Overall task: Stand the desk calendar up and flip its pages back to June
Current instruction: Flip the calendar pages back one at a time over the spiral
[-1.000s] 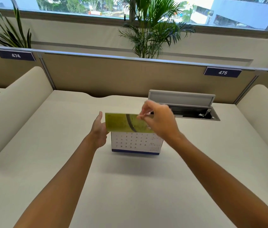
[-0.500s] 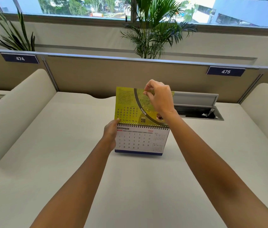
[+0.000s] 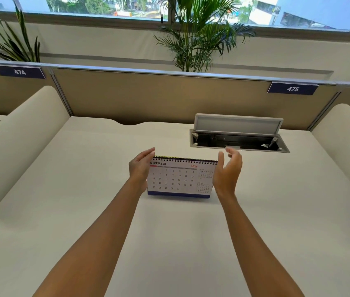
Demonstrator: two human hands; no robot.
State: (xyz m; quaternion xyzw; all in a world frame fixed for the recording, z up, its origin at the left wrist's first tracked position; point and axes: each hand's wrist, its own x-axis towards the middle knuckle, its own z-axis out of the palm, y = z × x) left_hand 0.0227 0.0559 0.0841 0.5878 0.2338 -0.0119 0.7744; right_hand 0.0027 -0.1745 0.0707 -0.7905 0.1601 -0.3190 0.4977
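A pale bench point(image 3: 84, 189) runs between two rounded cream side dividers point(image 3: 19, 133); set into its far right part is a cable tray point(image 3: 238, 142) with its grey lid point(image 3: 237, 124) propped up; behind stands a tan partition point(image 3: 159, 97) bearing dark labels 474 point(image 3: 20, 72) and 475 point(image 3: 292, 89); beyond it a palm point(image 3: 199, 37) and a second plant point(image 3: 13, 39) stand below the windows point(image 3: 84, 5).

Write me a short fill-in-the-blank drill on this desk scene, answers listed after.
1. The page facing the camera on the desk calendar shows the month of ____.
2. The desk number sign on the right of the partition reads ____.
3. The lid of the cable box set in the desk is ____.
4. The left hand and right hand are both ____.

Missing words: December; 475; open; open
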